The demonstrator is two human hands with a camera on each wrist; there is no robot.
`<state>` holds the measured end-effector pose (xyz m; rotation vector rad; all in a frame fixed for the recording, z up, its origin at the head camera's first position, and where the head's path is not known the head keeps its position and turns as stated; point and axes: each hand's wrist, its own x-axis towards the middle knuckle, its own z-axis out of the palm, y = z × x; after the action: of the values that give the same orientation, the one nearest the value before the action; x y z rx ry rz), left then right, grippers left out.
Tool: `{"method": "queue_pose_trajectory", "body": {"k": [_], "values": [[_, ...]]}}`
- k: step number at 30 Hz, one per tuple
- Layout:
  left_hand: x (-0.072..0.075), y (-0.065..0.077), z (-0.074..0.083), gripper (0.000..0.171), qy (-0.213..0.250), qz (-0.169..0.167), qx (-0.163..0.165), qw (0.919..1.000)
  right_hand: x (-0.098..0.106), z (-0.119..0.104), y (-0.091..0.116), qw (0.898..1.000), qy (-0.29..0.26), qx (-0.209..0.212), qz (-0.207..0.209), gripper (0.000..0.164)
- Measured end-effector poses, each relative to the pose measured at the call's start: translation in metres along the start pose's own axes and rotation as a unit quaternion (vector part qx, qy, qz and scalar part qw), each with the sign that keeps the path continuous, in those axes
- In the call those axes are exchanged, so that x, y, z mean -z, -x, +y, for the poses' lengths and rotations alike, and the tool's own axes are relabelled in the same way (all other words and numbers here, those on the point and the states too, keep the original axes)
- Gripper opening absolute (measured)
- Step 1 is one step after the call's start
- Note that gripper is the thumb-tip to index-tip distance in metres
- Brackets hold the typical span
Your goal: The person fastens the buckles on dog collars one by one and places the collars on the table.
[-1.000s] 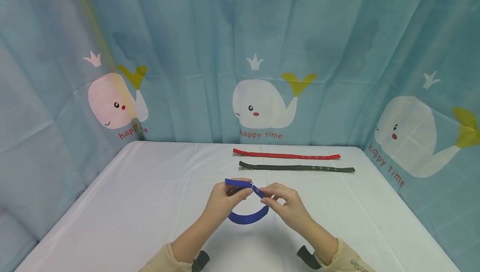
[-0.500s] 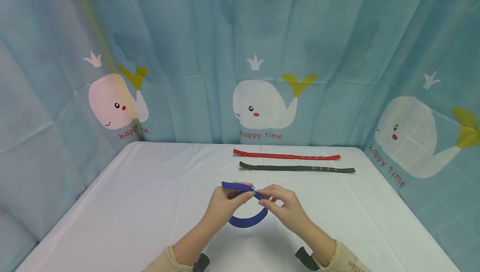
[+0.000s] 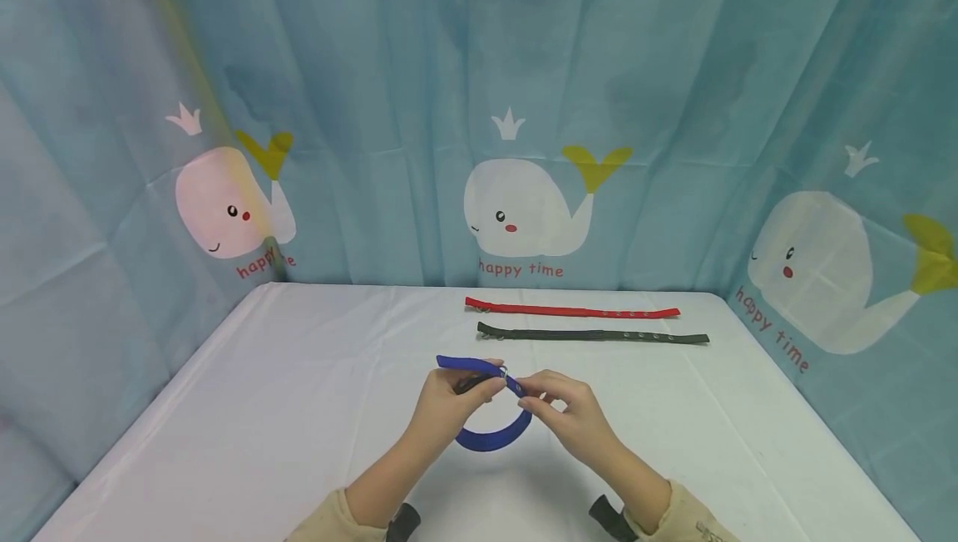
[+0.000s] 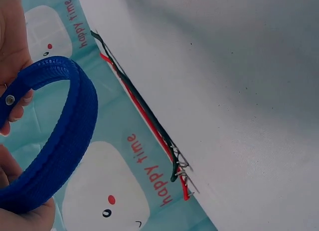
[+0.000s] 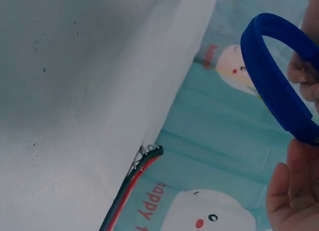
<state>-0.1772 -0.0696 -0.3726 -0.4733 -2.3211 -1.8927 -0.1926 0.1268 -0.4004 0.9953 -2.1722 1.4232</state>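
A blue collar (image 3: 490, 440) with metal eyelets and a metal buckle is bent into a loop above the table. Its free end sticks out to the left past the buckle. The left hand (image 3: 441, 405) pinches it by the buckle, between thumb and fingers. On the other side, the right hand (image 3: 572, 409) pinches the eyelet part of the strap close to the buckle. In the left wrist view the blue collar (image 4: 75, 126) curves in front of the camera, one eyelet showing. The right wrist view shows the blue collar (image 5: 271, 74) with the right hand (image 5: 296, 186) below it.
A red collar (image 3: 554, 309) lies straight near the back of the white table (image 3: 247, 409). In front of it lies a dark green collar (image 3: 591, 334), roughly parallel. Behind the table hangs a blue curtain (image 3: 382, 110) printed with whales.
The blue collar's free end reaches further left past the buckle than a second ago. Both hands have shifted only slightly. The red and dark green collars have not moved.
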Motion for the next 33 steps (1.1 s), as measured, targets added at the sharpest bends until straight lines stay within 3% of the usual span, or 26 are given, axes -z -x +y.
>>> {"method": "queue_pose_trajectory", "body": {"k": [7, 13, 18, 25, 33], "values": [[0.002, 0.000, 0.001, 0.030, -0.007, -0.003, 0.001, 1.0000, -0.003, -0.001, -0.002, 1.000, -0.007, -0.005, -0.003, 0.015], [0.000, 0.002, 0.002, 0.029, 0.001, -0.002, 0.018, 0.9998, 0.005, 0.003, 0.000, 0.999, 0.033, -0.033, 0.017, 0.016], [-0.004, 0.001, 0.000, 0.029, -0.035, -0.036, 0.009, 0.9987, 0.016, -0.006, -0.010, 0.998, 0.058, 0.009, 0.040, 0.023], [-0.015, -0.001, -0.001, 0.015, -0.139, -0.080, -0.045, 0.9861, 0.021, -0.022, -0.025, 0.994, 0.051, 0.089, -0.020, 0.031], [-0.021, -0.001, -0.001, 0.011, -0.177, -0.103, -0.080, 0.9755, 0.018, -0.029, -0.027, 0.992, 0.046, 0.094, -0.064, 0.025]]}}
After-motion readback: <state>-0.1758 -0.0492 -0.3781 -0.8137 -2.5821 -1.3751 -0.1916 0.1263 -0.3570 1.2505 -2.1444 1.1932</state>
